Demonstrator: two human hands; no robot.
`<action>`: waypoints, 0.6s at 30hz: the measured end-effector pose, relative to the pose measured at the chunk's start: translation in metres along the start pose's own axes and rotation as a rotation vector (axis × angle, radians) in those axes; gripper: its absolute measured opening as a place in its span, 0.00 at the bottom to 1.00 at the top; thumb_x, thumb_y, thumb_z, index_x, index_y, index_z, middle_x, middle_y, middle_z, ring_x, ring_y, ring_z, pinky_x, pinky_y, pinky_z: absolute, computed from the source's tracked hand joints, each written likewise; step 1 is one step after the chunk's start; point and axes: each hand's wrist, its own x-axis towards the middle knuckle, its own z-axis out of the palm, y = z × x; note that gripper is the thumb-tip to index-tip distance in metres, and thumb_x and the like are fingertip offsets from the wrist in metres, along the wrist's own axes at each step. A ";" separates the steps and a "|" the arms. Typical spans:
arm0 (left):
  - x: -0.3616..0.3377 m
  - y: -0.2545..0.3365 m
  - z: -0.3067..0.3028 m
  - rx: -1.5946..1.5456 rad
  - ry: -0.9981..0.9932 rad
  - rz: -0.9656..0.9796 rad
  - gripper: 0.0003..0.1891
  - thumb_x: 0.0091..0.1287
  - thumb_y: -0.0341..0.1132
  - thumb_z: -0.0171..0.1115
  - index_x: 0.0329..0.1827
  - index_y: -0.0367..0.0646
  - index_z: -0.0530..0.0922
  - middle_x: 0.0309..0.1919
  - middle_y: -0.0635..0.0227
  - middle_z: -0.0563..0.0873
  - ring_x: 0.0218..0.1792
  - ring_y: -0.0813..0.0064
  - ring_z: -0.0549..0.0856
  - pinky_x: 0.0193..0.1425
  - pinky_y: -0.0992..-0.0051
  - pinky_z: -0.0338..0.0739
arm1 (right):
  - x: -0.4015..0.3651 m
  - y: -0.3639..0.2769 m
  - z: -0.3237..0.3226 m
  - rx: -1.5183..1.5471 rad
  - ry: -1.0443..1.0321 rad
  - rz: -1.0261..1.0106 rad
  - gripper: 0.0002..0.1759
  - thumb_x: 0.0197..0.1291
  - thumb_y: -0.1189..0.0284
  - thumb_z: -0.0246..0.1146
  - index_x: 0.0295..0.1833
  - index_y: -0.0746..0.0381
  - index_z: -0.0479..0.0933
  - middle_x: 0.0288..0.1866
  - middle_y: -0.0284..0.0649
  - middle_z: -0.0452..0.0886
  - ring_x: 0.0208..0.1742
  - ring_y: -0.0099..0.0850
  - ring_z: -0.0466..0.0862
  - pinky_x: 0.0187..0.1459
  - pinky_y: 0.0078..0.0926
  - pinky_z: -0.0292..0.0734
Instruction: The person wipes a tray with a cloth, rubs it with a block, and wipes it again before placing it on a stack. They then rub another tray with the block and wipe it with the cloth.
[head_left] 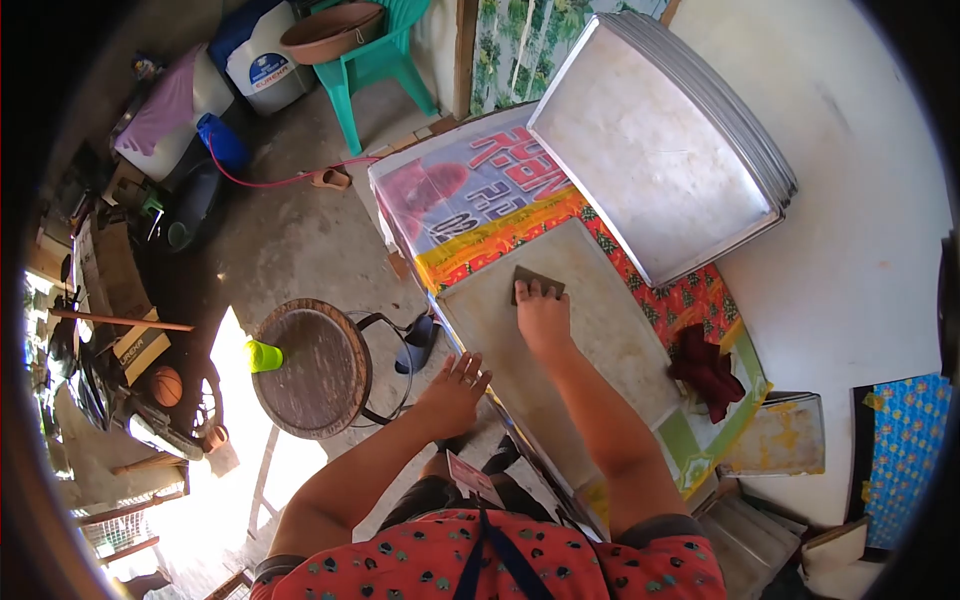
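Note:
A large, flat metal baking tray [615,345] with a dull, stained surface lies on the table in front of me. My right hand [544,318] is closed over a flat, dark square pad [526,275], pressed onto the tray's far left part. The fingers cover much of the pad, and its exact kind is not clear. At the table's left edge, beside the tray's rim, my left hand [453,398] rests with its fingers stretched out and nothing in them.
Stacked metal trays [660,150] lean at the back right. A dark red cloth [708,372] lies right of the tray. Left of the table stands a round wooden stool [315,375] with a lime-green cup [264,356]. A green plastic chair [375,75] holds a brown basin [333,32].

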 end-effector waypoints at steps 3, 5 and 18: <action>0.000 -0.002 0.000 -0.036 0.014 0.005 0.34 0.57 0.35 0.54 0.70 0.38 0.62 0.71 0.44 0.58 0.74 0.49 0.56 0.76 0.52 0.46 | -0.001 -0.012 0.001 -0.046 0.050 -0.030 0.20 0.60 0.70 0.51 0.58 0.59 0.72 0.49 0.44 0.81 0.44 0.44 0.84 0.42 0.46 0.75; 0.000 -0.001 -0.002 -0.024 0.019 -0.006 0.33 0.57 0.35 0.54 0.70 0.38 0.62 0.72 0.45 0.58 0.74 0.49 0.56 0.76 0.52 0.46 | 0.001 -0.015 0.005 -0.056 0.092 -0.025 0.20 0.60 0.69 0.52 0.58 0.60 0.72 0.46 0.44 0.81 0.42 0.44 0.83 0.41 0.46 0.76; -0.002 -0.003 -0.002 -0.014 0.003 0.011 0.33 0.59 0.36 0.54 0.71 0.39 0.61 0.72 0.46 0.58 0.74 0.50 0.55 0.76 0.52 0.46 | 0.041 0.049 0.001 0.166 -0.022 0.265 0.14 0.64 0.68 0.47 0.48 0.61 0.74 0.41 0.46 0.81 0.38 0.48 0.84 0.37 0.51 0.76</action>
